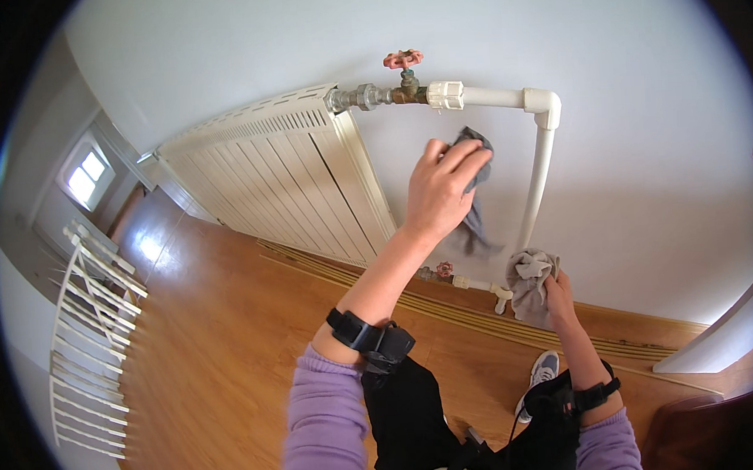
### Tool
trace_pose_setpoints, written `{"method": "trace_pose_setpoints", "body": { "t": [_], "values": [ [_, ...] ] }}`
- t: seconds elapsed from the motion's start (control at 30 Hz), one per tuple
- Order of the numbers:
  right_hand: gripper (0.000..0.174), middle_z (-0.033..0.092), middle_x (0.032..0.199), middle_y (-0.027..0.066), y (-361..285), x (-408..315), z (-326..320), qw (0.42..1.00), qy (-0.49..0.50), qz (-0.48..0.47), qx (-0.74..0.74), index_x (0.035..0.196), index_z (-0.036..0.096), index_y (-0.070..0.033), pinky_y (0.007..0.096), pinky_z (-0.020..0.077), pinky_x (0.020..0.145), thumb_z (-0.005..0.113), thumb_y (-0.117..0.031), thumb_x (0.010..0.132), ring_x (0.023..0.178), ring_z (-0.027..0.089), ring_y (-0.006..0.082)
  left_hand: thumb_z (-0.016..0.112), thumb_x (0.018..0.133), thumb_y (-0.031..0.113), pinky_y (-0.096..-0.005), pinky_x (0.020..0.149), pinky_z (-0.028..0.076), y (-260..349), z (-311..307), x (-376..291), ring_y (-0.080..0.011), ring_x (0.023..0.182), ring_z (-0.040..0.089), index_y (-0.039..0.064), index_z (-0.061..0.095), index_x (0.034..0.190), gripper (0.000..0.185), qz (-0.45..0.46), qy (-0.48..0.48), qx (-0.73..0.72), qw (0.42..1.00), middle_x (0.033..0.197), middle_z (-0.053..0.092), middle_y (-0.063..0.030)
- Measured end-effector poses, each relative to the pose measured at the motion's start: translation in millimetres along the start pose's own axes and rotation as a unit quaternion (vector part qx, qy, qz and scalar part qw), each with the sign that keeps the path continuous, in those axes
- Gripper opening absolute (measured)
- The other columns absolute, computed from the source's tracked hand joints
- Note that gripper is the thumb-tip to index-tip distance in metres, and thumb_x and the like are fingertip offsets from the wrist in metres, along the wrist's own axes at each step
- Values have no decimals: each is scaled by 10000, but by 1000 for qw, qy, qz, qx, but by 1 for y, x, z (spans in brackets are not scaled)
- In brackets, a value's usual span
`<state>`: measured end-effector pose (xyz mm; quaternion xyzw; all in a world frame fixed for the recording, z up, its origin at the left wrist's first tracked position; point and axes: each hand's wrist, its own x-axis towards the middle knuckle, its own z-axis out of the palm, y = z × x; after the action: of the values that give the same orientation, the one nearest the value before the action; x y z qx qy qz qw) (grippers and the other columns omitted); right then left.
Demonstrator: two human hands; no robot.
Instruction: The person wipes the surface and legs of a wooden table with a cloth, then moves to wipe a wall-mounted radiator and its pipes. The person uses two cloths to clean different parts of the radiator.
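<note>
My left hand [444, 183] grips a dark grey cloth [475, 166] in front of the white wall, below the upper valve. The loose end of that cloth hangs down and looks blurred. Lower and to the right, my right hand [560, 299] holds a bunched beige cloth [532, 284] beside the lower part of a white plastic pipe [538, 175]; whether the cloth touches the pipe I cannot tell. The pipe bends at an elbow [543, 102] and runs left to a brass gate valve with a red handwheel [403, 58]. A white panel radiator [277, 176] is joined to this valve.
A lower valve with a red handwheel [444, 269] sits near the floor. Long thin yellowish strips [483, 324] lie along the wall's foot. A white metal rack [89, 352] stands at left on the wood-look floor [217, 371]. A dark red object [693, 432] is at lower right.
</note>
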<state>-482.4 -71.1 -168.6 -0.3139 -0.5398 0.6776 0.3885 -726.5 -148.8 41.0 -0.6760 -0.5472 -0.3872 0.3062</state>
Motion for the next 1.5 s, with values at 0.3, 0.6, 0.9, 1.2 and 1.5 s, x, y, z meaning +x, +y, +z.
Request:
{"method": "trace_pose_setpoints", "body": {
  "t": [0.3,0.6,0.9,1.2,1.5],
  "values": [
    [359,644,1139,63,5,6,0,1000,23,-16,-5,1297,575,16,270,465,881,506,-188,1009,1012,577,135,731,774,-24,-394,877,486,-3,44,40,-312,1018,567,42,643,1084,329,-182,292,-64,937,1072,584,-112],
    [360,642,1158,69,3,3,-2,999,12,-1,-35,1304,574,11,272,460,892,506,-181,1007,1026,576,140,723,779,-36,-387,876,502,20,41,32,-288,1005,583,57,663,1101,340,-135,285,-91,944,1100,583,-118],
    [391,633,1210,72,-4,2,1,999,17,21,-22,1365,539,-6,282,442,956,478,-193,1027,1086,575,156,723,744,-33,-440,837,478,6,49,15,-357,967,554,65,604,936,246,-222,148,-165,949,1001,577,-114],
    [349,648,1141,60,2,1,8,1000,-9,5,-30,1267,594,4,293,459,912,494,-220,1019,1026,584,151,752,837,87,-323,850,483,-58,-24,4,-201,928,609,27,651,1003,203,-217,324,-148,909,982,633,-74],
    [375,651,1132,65,17,11,10,998,-2,33,-61,1309,578,11,285,467,893,516,-200,1004,1012,587,147,704,864,113,-432,930,443,-183,-136,82,-335,1042,559,41,619,1089,251,-119,452,98,879,1063,623,-123]
  ]
}}
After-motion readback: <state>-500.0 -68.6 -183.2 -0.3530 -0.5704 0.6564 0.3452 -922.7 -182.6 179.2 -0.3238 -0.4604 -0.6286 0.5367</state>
